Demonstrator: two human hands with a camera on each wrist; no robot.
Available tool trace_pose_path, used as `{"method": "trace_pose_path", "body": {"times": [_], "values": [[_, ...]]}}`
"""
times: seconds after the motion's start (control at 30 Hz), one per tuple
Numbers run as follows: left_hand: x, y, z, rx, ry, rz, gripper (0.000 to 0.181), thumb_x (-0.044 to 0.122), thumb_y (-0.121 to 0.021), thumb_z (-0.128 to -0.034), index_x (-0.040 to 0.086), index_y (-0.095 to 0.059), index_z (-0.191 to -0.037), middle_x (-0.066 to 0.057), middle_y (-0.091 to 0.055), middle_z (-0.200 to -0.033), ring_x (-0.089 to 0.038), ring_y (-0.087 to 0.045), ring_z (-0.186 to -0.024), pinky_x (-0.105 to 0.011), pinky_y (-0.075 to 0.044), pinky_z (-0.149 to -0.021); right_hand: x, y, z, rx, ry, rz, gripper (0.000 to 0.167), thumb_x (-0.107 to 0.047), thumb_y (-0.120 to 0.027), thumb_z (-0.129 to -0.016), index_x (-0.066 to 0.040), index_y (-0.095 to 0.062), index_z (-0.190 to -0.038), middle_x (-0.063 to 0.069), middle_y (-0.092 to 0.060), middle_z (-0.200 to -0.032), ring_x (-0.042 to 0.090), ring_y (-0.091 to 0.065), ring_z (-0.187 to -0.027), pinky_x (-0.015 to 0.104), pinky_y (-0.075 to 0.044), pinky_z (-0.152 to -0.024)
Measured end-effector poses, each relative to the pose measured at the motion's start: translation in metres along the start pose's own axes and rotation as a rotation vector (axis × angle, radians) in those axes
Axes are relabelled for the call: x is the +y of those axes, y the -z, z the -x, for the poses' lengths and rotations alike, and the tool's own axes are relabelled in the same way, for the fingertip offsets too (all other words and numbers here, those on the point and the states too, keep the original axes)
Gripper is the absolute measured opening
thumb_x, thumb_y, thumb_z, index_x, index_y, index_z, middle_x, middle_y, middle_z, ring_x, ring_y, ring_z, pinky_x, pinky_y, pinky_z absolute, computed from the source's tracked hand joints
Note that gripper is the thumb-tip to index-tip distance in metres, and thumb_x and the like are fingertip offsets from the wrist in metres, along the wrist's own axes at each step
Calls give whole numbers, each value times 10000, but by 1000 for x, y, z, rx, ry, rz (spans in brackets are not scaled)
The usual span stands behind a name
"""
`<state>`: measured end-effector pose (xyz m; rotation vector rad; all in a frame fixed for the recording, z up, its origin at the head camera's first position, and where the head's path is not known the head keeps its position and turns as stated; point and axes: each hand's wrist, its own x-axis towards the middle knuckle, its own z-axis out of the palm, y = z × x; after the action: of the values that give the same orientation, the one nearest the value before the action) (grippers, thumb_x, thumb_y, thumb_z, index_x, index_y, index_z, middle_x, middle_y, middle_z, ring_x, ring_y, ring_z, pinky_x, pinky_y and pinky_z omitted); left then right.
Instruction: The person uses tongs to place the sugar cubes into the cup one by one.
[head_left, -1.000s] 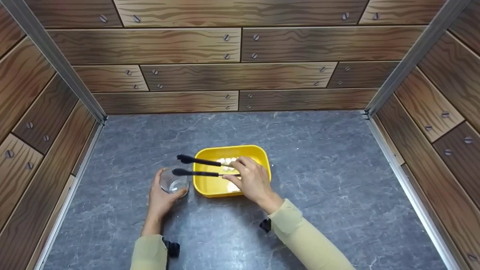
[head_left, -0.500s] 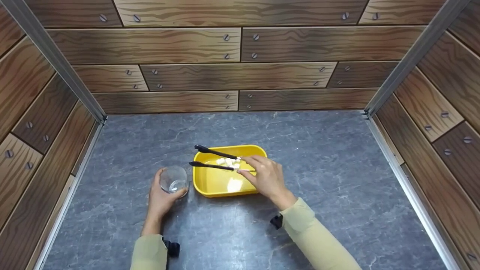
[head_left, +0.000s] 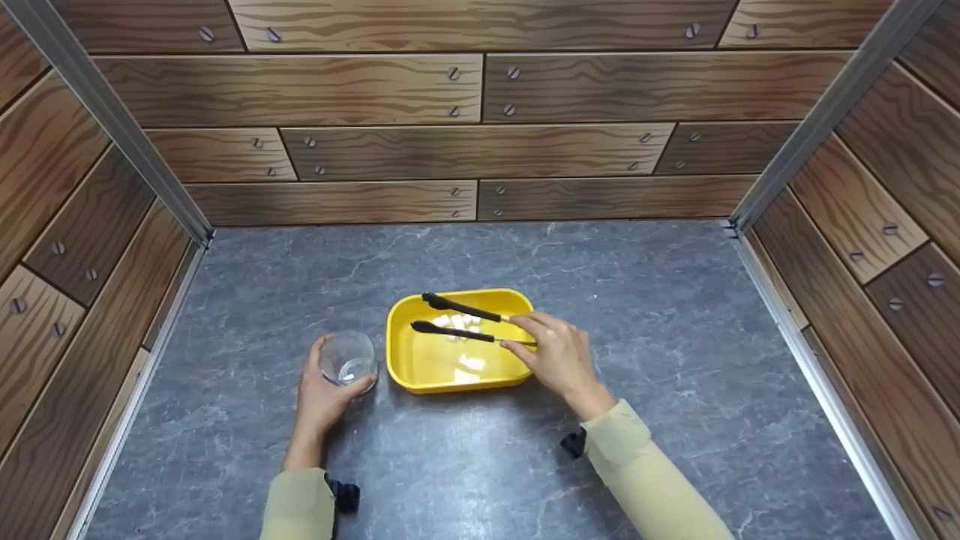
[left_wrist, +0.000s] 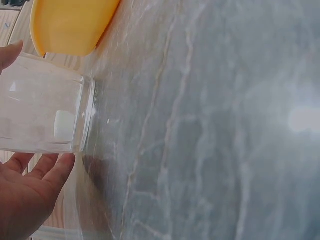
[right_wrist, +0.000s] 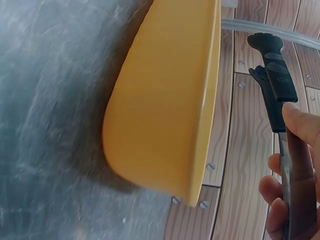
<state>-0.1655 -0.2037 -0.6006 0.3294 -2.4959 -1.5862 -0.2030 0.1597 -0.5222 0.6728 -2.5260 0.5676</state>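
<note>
My left hand (head_left: pixel 324 397) grips a clear glass (head_left: pixel 349 358) standing on the surface, left of the yellow tray (head_left: pixel 435 386). In the left wrist view a white cube (left_wrist: pixel 64 125) shows in the low part of the glass (left_wrist: pixel 35 105). Between thumb and fingers, my right hand (head_left: pixel 559 360) holds metal tongs with black tips (head_left: pixel 459 331); the two arms stand apart over the tray, with nothing visible between the tips. Several white cubes (head_left: pixel 442 322) lie in the tray beneath them. The right wrist view shows the tongs (right_wrist: pixel 281 80) above the tray's rim (right_wrist: pixel 207 100).
Grey marbled floor (head_left: pixel 660 322) surrounds the tray and glass. Wood-patterned panels (head_left: pixel 375 154) rise at the back and both sides, with metal strips along the corners and side edges.
My right hand has moved to the right with the tongs, whose tips shifted from near the glass to over the tray. My left hand and the glass have stayed in place.
</note>
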Motion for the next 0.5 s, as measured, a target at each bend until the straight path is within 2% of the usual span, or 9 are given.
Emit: {"method": "trace_pose_path", "body": {"times": [0.33, 0.5], "values": [[0, 0, 0, 4, -4, -2, 1032, 251, -930, -651, 100, -339, -1484, -189, -374, -1486, -371, -364, -1348, -510, -316, -1098, 14, 4, 8, -20, -65, 49, 365, -380, -803, -815, -139, -753, -1085, 16, -716, -1005, 188, -676, -714, 335, -530, -527], [-1, 0, 0, 5, -6, -1, 1037, 259, -930, -652, 94, -336, -1485, -194, -367, -1489, -373, -357, -1354, -516, -310, -1101, 20, 4, 12, -22, -73, 68, 358, -381, -807, -811, -142, -758, -1073, 18, -719, -995, 178, -675, -699, 325, -530, -516]]}}
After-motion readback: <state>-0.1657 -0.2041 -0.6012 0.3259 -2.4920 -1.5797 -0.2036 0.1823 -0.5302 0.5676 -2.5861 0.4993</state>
